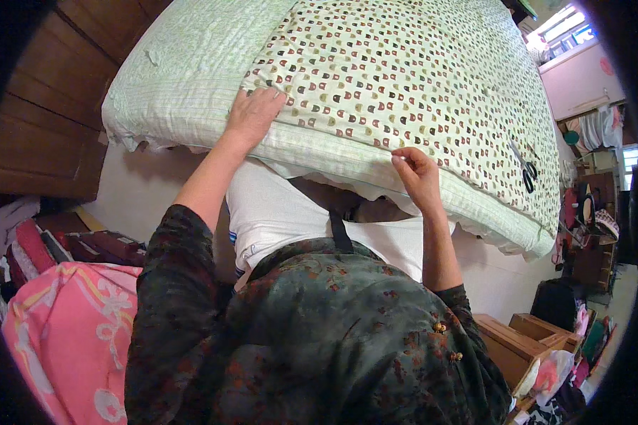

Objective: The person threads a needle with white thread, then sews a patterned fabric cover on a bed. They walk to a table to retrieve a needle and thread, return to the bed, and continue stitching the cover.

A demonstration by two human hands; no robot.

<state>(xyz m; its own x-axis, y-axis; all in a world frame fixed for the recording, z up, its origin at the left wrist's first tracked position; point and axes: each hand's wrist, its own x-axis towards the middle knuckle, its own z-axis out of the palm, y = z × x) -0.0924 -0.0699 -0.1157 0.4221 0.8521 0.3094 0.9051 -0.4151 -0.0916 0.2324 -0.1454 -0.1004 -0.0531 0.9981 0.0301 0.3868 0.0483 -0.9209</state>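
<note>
Across the bed (156, 99), printed cloth (404, 85) already lies spread, scissors (528, 177) on it. Left hand (254, 113) touches its near-left corner, grip unclear; right hand (420, 176) pinched together, contents indiscernible.

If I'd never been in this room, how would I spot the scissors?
Find the pale green bedspread, then the cream patterned cloth lying over it. Near that cloth's right edge, past the right hand, lie the scissors. Their black looped handles stand out against the small repeating print.
</note>
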